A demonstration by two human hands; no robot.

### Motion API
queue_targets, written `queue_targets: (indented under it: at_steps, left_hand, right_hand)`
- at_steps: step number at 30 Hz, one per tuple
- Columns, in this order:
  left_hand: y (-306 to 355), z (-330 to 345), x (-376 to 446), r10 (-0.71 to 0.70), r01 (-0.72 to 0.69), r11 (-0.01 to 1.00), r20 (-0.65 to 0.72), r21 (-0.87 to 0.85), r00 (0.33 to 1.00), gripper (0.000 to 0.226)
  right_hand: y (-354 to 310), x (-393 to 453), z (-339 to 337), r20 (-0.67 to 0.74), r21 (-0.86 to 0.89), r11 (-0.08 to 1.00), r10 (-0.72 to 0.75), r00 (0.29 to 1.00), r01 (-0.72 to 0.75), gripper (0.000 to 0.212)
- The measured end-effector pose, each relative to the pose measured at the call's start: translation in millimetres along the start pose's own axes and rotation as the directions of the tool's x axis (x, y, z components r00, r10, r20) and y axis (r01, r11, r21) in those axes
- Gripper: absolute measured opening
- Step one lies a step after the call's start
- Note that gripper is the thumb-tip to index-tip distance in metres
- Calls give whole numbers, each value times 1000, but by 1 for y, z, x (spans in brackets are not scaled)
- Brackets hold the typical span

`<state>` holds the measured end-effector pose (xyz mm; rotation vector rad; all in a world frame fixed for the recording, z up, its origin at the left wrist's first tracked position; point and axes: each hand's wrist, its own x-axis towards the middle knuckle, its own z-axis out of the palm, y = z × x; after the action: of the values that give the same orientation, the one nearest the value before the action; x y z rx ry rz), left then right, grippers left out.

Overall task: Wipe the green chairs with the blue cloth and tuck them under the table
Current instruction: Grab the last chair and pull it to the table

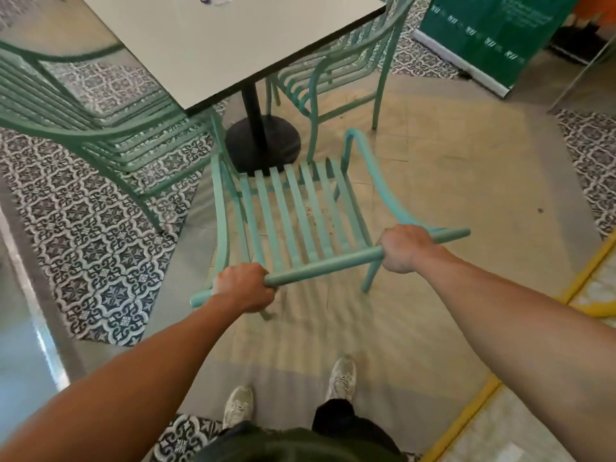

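Green chair [293,215] gripped by its top rail, seat front nearing the table [213,45] corner.
Left hand [245,286] and right hand [401,248] both clench the rail; tucking unfinished, blue cloth unseen.

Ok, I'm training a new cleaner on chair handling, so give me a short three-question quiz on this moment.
1. True or false: both hands grip the top rail of the green chair.
2. Where does the front of that chair's seat point? A) at the table's black base B) at the green banner C) at the person's shoes
3. Fill in: the blue cloth is ____ in this view.

Key:
1. True: the left hand and right hand curl round it.
2. A
3. Not visible
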<state>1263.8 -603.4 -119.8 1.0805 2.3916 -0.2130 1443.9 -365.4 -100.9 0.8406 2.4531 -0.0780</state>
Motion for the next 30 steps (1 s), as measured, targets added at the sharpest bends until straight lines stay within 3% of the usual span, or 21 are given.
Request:
queue_targets:
  at_steps: [8,30]
  left_hand:
    - [31,-29,36,-76,75,997,-19,-36,997,34]
    - [51,-72,116,-120,110,988,-94,-106,988,32]
  right_hand:
    - [34,56,-33,-33,-46,996,-76,997,74,35]
    - [70,164,-85,-49,-114,983,-149,988,142,30]
